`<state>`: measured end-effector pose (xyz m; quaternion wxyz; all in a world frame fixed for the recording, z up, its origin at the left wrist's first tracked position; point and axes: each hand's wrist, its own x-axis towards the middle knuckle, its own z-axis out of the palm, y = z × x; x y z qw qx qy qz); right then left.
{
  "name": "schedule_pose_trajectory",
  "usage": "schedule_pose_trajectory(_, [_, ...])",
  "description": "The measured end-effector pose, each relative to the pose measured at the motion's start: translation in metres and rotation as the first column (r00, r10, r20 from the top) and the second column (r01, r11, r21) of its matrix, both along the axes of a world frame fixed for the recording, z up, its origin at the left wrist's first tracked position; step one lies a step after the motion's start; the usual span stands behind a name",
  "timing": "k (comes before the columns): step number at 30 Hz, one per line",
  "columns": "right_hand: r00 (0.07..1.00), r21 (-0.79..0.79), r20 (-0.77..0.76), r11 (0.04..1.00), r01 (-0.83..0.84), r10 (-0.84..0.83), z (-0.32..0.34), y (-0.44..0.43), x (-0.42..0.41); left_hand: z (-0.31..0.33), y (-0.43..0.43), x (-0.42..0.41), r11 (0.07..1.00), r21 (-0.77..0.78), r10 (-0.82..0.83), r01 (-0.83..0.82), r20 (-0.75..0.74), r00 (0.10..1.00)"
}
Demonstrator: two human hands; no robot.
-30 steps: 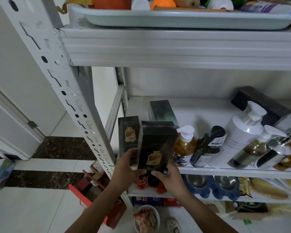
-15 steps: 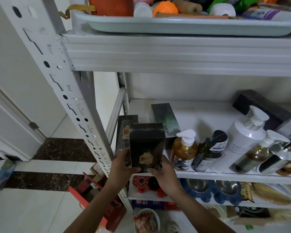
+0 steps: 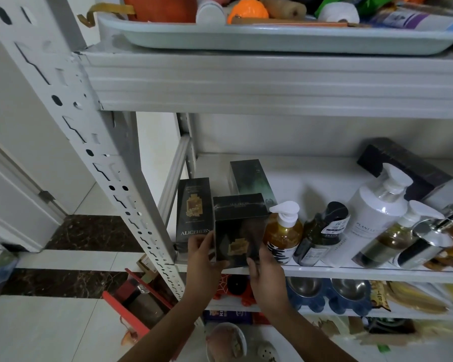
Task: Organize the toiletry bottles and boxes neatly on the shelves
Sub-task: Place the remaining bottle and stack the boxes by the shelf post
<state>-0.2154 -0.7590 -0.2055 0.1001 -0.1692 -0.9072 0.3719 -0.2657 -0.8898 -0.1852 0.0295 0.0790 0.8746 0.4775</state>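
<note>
Both hands, left hand and right hand, grasp a black box with curled fingers at centre frame. It sits at the shelf edge, between a taller black box and an amber pump bottle.

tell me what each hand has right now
Left hand: holds the black cardboard box with gold print by its left side.
Right hand: holds the same box by its lower right corner.

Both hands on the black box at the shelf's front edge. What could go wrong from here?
1. The black box is at the shelf lip; released there by the left hand and right hand, it may tip forward.
2. The amber pump bottle stands close beside it; a sideways nudge could topple it.
</note>
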Motion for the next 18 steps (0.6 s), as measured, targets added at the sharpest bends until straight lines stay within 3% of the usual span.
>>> schedule_pose_trajectory(3, [0.999,0.119,-0.027,0.992,0.028,-0.025,0.001,0.001,0.002,-0.003,0.001,0.003,1.0,-0.028,-0.008,0.007,-0.017,1.0])
schedule_pose_trajectory(9, [0.998,0.119,-0.024,0.991,0.056,-0.054,-0.001,0.003,0.015,-0.007,0.005,0.006,0.999,-0.049,-0.017,0.016,-0.035,0.999])
schedule_pose_trajectory(14, [0.999,0.042,-0.014,0.998,0.04,-0.039,0.005,0.009,0.021,-0.008,0.012,0.005,0.998,-0.058,-0.04,0.038,-0.046,0.998])
schedule_pose_trajectory(18, [0.995,-0.151,-0.051,0.986,0.074,-0.082,0.0,0.008,0.027,-0.011,0.012,0.008,0.993,-0.121,-0.008,-0.002,-0.086,0.996])
